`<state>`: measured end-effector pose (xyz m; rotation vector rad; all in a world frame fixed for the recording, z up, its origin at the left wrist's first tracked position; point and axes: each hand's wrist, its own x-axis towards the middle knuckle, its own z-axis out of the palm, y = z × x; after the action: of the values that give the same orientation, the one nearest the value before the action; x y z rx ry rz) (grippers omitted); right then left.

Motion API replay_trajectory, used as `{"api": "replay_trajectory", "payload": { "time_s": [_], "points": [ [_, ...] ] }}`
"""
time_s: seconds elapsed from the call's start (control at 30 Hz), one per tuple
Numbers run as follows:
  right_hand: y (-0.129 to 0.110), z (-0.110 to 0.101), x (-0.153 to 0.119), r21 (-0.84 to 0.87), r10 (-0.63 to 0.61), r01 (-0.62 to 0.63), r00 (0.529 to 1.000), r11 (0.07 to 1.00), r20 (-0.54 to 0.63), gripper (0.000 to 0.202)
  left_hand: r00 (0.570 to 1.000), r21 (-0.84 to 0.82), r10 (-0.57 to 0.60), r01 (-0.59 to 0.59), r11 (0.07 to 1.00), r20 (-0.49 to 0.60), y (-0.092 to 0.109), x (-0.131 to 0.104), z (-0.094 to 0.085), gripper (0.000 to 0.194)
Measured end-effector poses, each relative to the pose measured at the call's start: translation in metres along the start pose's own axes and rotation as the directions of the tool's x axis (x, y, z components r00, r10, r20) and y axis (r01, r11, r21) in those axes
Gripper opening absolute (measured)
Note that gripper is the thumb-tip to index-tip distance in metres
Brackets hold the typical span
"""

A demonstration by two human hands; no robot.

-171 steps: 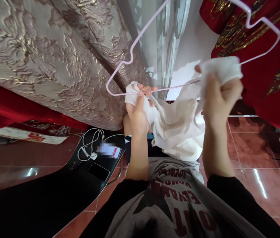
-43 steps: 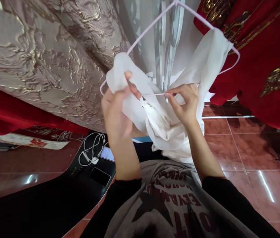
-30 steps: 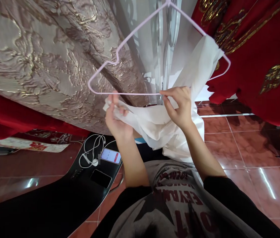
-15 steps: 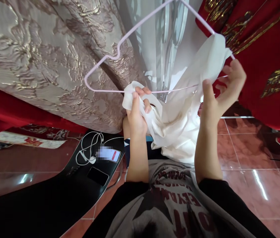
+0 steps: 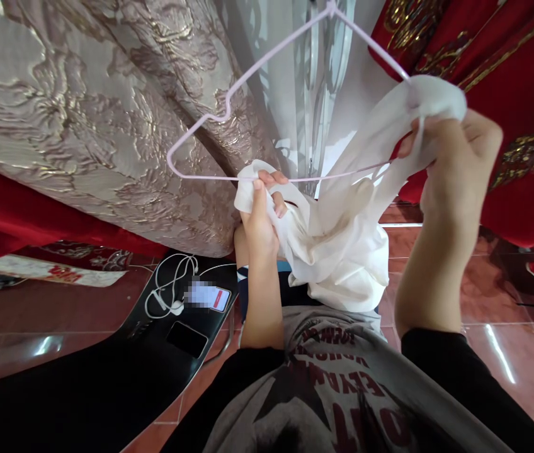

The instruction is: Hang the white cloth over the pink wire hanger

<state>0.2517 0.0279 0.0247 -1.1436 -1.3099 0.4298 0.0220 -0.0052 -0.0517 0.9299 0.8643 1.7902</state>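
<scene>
A pale pink clothes hanger (image 5: 274, 61) spans the space before me, its top at the upper edge of the view. White, thin cloth (image 5: 342, 251), seemingly a garment, gathers over my lap and rises to the hanger's right arm, which it covers. My left hand (image 5: 267, 211) is closed on a cloth edge and the hanger's bottom bar, left of the middle. On the right, my right hand (image 5: 460, 145) pinches the cloth near the hanger's right end. That end of the hanger is hidden under the cloth and my fingers.
A beige embossed curtain (image 5: 82, 113) hangs at left, red gold-trimmed fabric (image 5: 522, 132) at right. Beside me a black seat (image 5: 82, 371) carries a lit phone (image 5: 213, 297), a dark phone (image 5: 187, 340) and white earphones (image 5: 165, 308). Reddish tiles (image 5: 475, 289) cover the floor.
My right hand went from spread fingers to gripping the cloth, moving outward to the right. The cloth now reaches further over the hanger's right end. The left hand has barely moved.
</scene>
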Motion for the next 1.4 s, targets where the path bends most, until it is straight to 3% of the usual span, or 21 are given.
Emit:
{"api": "replay_trajectory", "payload": {
  "time_s": [0.1,0.2,0.27,0.37,0.5,0.63,0.7,0.77,0.83,0.87,1.03,1.13,1.27,1.33,1.4],
  "points": [
    [0.002,-0.019,0.038,0.162,0.105,-0.093,0.992,0.983,-0.073,0.037,1.0,0.052,-0.01,0.011,0.999,-0.006,0.0,0.0,-0.001,0.043],
    [0.013,-0.044,0.067,0.318,0.239,-0.217,0.97,0.923,-0.031,0.052,0.999,0.022,0.001,-0.002,1.0,0.033,0.0,0.0,-0.004,0.043],
    [0.028,-0.06,0.07,0.335,0.259,-0.224,0.964,0.915,-0.064,0.052,0.998,-0.037,0.009,-0.006,0.999,0.06,-0.001,-0.001,-0.005,0.039],
    [0.057,-0.072,0.048,0.356,0.252,-0.157,0.938,0.921,-0.239,0.038,0.998,-0.071,0.004,0.001,0.997,0.066,-0.003,-0.001,-0.005,0.033],
    [0.081,-0.056,0.004,0.389,0.184,0.003,0.878,0.921,-0.442,0.025,0.999,-0.057,-0.009,0.012,0.998,0.049,-0.006,0.0,-0.001,0.032],
    [0.061,-0.008,-0.028,0.301,-0.002,0.181,0.859,0.936,-0.512,0.029,0.997,-0.122,-0.02,0.029,0.992,0.076,-0.007,0.0,0.003,0.029],
    [0.047,0.018,-0.038,0.147,-0.146,0.219,0.906,0.965,-0.397,0.034,0.997,-0.13,-0.027,0.037,0.991,0.077,-0.007,-0.002,0.005,0.028],
    [0.04,0.036,-0.044,-0.047,-0.25,0.246,0.961,0.968,-0.115,0.038,0.997,-0.113,-0.037,0.045,0.993,0.068,-0.007,-0.003,0.006,0.03],
    [0.043,0.047,-0.049,-0.158,-0.242,0.263,0.96,0.952,0.141,0.042,0.998,-0.095,-0.043,0.047,0.994,0.046,-0.006,-0.003,0.005,0.033],
    [0.047,0.049,-0.052,-0.176,-0.221,0.257,0.955,0.95,0.199,0.043,0.998,-0.087,-0.046,0.049,0.995,0.039,-0.005,-0.004,0.003,0.033],
    [0.062,0.039,-0.058,-0.205,-0.191,0.216,0.972,0.955,0.135,0.041,0.973,0.126,-0.203,0.189,0.974,0.112,0.007,0.003,-0.03,0.027],
    [0.061,0.029,-0.051,-0.217,-0.185,0.219,0.968,0.951,0.167,0.04,0.97,0.294,-0.241,0.219,0.93,0.04,0.019,0.016,-0.064,0.015],
    [0.059,0.023,-0.042,-0.214,-0.187,0.229,0.962,0.95,0.2,0.041,0.989,0.398,-0.04,0.095,0.913,-0.146,0.044,0.042,-0.094,0.022],
    [0.058,0.025,-0.044,-0.208,-0.189,0.226,0.965,0.952,0.184,0.041,0.985,0.493,0.097,-0.013,0.87,-0.145,0.061,0.055,-0.092,0.018],
    [0.056,0.03,-0.049,-0.21,-0.18,0.213,0.97,0.954,0.165,0.042,0.969,0.594,0.239,-0.152,0.79,-0.07,0.078,0.064,-0.08,0.017]
  ]
}}
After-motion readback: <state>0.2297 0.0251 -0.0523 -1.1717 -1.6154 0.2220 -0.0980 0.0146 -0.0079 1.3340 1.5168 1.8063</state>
